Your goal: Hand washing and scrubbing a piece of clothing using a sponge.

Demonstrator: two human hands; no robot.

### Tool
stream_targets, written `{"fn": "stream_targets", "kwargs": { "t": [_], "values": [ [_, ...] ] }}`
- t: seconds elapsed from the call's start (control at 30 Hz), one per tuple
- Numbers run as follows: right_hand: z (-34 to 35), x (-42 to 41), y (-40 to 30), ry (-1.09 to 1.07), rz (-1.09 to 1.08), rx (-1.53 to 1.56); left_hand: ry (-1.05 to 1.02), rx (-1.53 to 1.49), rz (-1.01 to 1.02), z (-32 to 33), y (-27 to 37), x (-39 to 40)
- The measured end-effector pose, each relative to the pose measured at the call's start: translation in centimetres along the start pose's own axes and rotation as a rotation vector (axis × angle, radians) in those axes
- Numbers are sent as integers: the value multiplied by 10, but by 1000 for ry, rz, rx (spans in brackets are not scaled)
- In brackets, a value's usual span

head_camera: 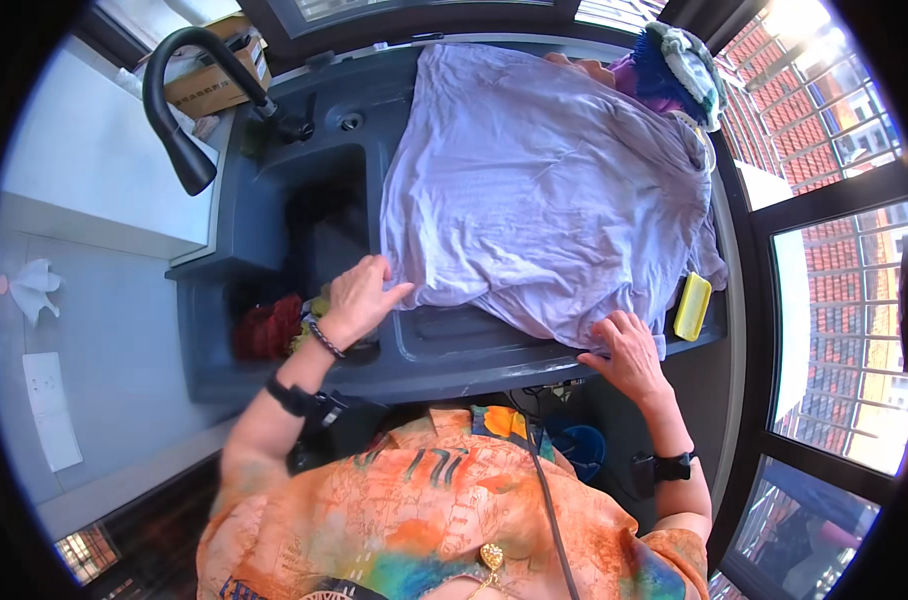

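Note:
A pale lavender cloth garment [529, 187], wrinkled, lies spread over the washboard side of a dark grey laundry sink [439, 382]. At its near left corner is my left hand [360, 296], the thumb touching the cloth and apart from the curled fingers. My right hand [626, 352] rests on the near right hem with the fingers on the fabric and the thumb spread away. Part of the ribbed washboard [454, 330] shows below the garment's near edge. To the right of the garment sits a yellow soap dish or bar [693, 306].
A black gooseneck faucet [191, 97] arches over the dark basin [322, 180]. Dark red cloth [270, 326] lies in the basin's near left. Folded dark blue and pale textiles [679, 71] are piled at the back right. A cardboard box [221, 82] stands behind the faucet; a blue bucket [583, 450] is underneath.

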State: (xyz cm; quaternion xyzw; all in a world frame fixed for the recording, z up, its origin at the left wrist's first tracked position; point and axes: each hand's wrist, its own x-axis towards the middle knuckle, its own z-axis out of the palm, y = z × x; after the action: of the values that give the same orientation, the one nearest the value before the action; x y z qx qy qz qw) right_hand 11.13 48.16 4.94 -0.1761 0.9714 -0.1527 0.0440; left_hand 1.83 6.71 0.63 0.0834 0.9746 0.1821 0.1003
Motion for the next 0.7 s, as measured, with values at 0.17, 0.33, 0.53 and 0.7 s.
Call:
{"fn": "stream_targets", "kwargs": {
  "t": [0.17,0.33,0.53,0.7],
  "values": [
    [19,-10,12,11,52,-5,389,-173,159,36,-15,-8],
    [14,-12,-2,77,4,-246,206,-421,4,34,-21,-20],
    [-3,-23,61,456,106,-379,359,-1243,109,4,-37,-9],
    [-8,-58,93,427,45,-448,241,-968,159,37,-23,-40]
  ]
}}
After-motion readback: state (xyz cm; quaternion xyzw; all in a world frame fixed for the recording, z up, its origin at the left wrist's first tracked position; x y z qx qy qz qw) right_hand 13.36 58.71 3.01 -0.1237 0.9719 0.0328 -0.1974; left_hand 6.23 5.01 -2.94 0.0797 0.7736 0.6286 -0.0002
